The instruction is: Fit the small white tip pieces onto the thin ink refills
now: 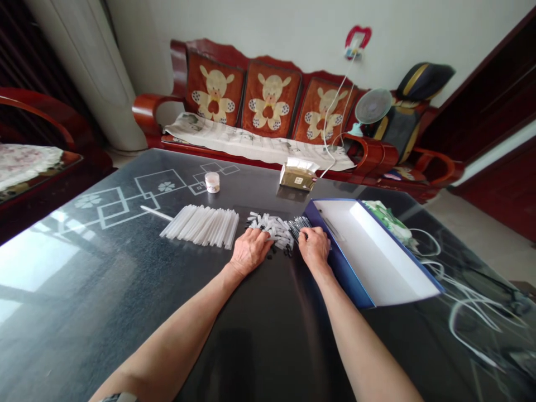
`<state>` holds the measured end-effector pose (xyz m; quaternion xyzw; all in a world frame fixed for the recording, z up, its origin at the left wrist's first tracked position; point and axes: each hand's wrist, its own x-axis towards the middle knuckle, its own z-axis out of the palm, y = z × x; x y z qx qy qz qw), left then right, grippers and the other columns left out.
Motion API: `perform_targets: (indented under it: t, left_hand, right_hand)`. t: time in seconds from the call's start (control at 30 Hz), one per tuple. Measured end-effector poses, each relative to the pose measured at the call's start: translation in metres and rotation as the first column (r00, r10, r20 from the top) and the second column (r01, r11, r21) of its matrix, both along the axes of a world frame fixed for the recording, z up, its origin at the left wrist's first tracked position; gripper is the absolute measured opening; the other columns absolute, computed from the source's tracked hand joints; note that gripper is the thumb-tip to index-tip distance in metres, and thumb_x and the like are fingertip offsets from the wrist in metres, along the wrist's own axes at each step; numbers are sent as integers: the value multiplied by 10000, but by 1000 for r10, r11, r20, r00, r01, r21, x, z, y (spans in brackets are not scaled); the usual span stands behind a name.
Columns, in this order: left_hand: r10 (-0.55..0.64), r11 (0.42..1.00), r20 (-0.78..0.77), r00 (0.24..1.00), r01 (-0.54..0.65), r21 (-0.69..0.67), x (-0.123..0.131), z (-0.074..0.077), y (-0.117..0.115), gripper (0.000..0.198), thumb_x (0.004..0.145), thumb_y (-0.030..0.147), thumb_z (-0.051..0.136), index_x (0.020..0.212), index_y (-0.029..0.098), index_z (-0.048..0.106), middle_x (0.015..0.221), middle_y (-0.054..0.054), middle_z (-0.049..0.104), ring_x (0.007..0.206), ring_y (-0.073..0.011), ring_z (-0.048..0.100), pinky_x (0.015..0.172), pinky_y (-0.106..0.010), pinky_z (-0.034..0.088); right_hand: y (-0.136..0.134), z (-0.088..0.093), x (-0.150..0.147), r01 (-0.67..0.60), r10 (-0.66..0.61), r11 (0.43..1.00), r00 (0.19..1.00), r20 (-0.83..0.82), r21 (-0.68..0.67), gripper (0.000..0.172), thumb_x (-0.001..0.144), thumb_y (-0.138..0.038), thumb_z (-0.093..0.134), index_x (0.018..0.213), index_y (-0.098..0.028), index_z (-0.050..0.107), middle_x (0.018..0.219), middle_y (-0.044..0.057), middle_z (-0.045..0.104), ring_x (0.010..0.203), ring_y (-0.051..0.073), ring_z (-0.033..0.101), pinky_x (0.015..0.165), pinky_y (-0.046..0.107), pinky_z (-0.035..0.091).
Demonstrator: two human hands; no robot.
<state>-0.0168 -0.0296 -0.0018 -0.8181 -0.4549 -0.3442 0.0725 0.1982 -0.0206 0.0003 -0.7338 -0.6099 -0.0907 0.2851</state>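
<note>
White plastic parts [268,225] heaped between two hands on a black glass table [268,340]

The left hand [250,251] lies palm down at the near left edge of the heap, its fingers [262,239] together and touching the parts; a clamp cannot be confirmed. The right hand [314,248] rests just right of the heap, its fingers [309,235] bent down against a cluster of thin dark sticks [300,226]; whether they pinch cannot be told. Left of the heap, translucent plastic tubes [201,226] lie side by side, one loose white tube [156,212] beyond them. A blue-edged white cardboard tray [343,268] stands beside the right hand. Farther back are a small jar [212,182] and a tissue box [298,176].
</note>
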Motion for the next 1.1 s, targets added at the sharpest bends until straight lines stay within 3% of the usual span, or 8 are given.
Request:
perform_targets:
  t: [0.23, 0.37, 0.6, 0.7, 0.8, 0.9, 1.0, 1.1]
  left_hand:
    - [-72, 995, 105, 992, 64, 77, -5, 2, 4, 278, 941, 276, 452, 1147, 233, 634, 963, -78, 628, 858, -188, 540, 797, -309, 442]
    - [-1, 994, 123, 992, -12, 110, -10, 13, 1, 264, 921, 324, 502, 1140, 319, 650, 1119, -73, 611, 963, -208, 532, 864, -359, 406]
    - [-5, 997, 63, 998, 0, 81, -10, 19, -3, 282, 950, 333, 453, 1166, 304, 632, 999, -57, 679, 816, -171, 584, 751, -305, 418]
    - [3, 999, 177, 984, -10, 43, -10, 19, -1, 314, 962, 328, 422, 1177, 205, 615, 908, -76, 688, 782, -149, 621, 732, -257, 450]
    - [50, 997, 397, 917, -21, -76, -11, 20, 3, 360, 960, 346, 413, 1221, 163, 580, 862, -71, 689, 749, -130, 638, 726, -225, 477]
    - [81, 963, 645, 759, 106, -246, -11, 20, 9, 336, 942, 344, 412, 1143, 172, 619, 822, -38, 690, 686, -109, 635, 677, -208, 496]
    - [120, 879, 777, 618, 298, -373, -10, 16, 15, 317, 914, 280, 386, 1067, 155, 635, 787, -20, 683, 584, -92, 611, 575, -200, 489]
    - [53, 872, 764, 642, 344, -350, -9, 9, 16, 352, 862, 192, 410, 1169, 159, 579, 911, -32, 697, 698, -103, 648, 646, -204, 508]
  right_hand:
    - [6, -5, -4, 41, -34, 998, 990, 133, -53, 132, 804, -238, 588, 768, -202, 710, 828, 101, 577, 832, 241, 533, 769, 388, 368]
    - [11, -4, -5, 60, -52, 996, 992, 112, -68, 164, 795, -234, 578, 696, -195, 702, 790, 113, 584, 821, 247, 553, 768, 404, 384]
    - [15, 8, -8, 99, -89, 986, 993, 81, -131, 187, 759, -165, 531, 664, -166, 693, 789, 146, 620, 805, 263, 597, 767, 422, 421]
    - [11, 19, -8, 68, -66, 992, 998, 25, -108, 180, 779, -188, 509, 732, -153, 680, 809, 149, 646, 780, 258, 609, 746, 398, 435]
    - [6, 25, -7, -37, 41, 999, 975, -216, 23, 196, 799, -267, 511, 874, -165, 661, 789, 91, 671, 753, 220, 613, 748, 349, 451]
    - [2, 23, -12, -125, 179, 983, 780, -600, 132, 279, 799, -358, 532, 1001, -190, 625, 798, 28, 679, 681, 166, 605, 691, 302, 470]
    - [-1, 17, -22, -147, 260, 965, 402, -878, 218, 330, 774, -429, 584, 1001, -194, 624, 811, 8, 671, 653, 130, 600, 621, 262, 472]
    - [-4, 14, -32, -135, 287, 951, 60, -956, 277, 367, 704, -401, 684, 1004, -194, 640, 853, 11, 676, 709, 117, 616, 621, 243, 480]
